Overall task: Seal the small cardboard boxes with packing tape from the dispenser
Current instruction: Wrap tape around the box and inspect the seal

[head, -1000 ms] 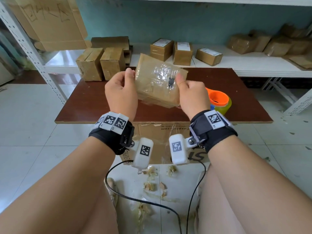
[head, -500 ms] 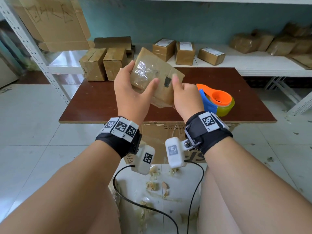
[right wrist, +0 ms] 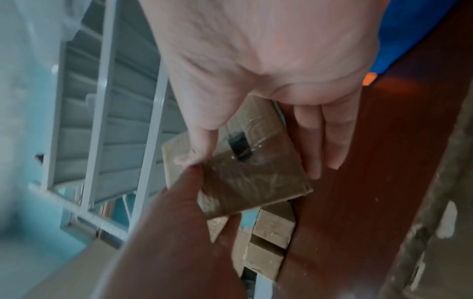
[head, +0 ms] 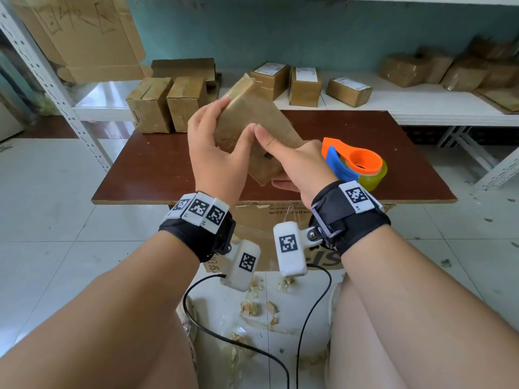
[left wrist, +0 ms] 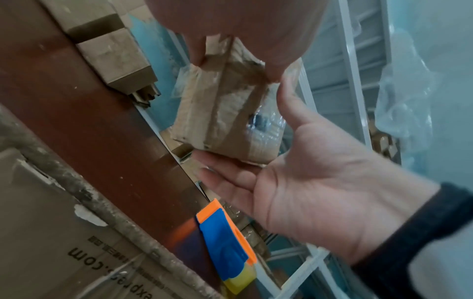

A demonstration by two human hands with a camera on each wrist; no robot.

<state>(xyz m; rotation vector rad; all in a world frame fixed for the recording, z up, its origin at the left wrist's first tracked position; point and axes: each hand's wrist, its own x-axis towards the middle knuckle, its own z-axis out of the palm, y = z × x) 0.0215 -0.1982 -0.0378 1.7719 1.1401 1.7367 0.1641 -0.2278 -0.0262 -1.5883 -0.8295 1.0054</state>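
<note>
A dark red-brown wooden tabletop [head: 157, 169] rested on a large printed cardboard carton [head: 261, 220]. Behind the tabletop ran a white metal shelf [head: 421, 105], with a flattened sheet of brown cardboard [head: 84, 32] leaning above its left end. Below the tabletop, torn brown tape scraps [head: 252, 307] and two black cables [head: 238, 343] lay on pale floor tiles [head: 42, 220].

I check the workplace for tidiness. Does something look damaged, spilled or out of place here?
Yes. Torn scraps of tape or paper litter the floor tiles between the person's legs. The held box, gripped by the left hand and right hand, looks crumpled under wrinkled tape.
</note>
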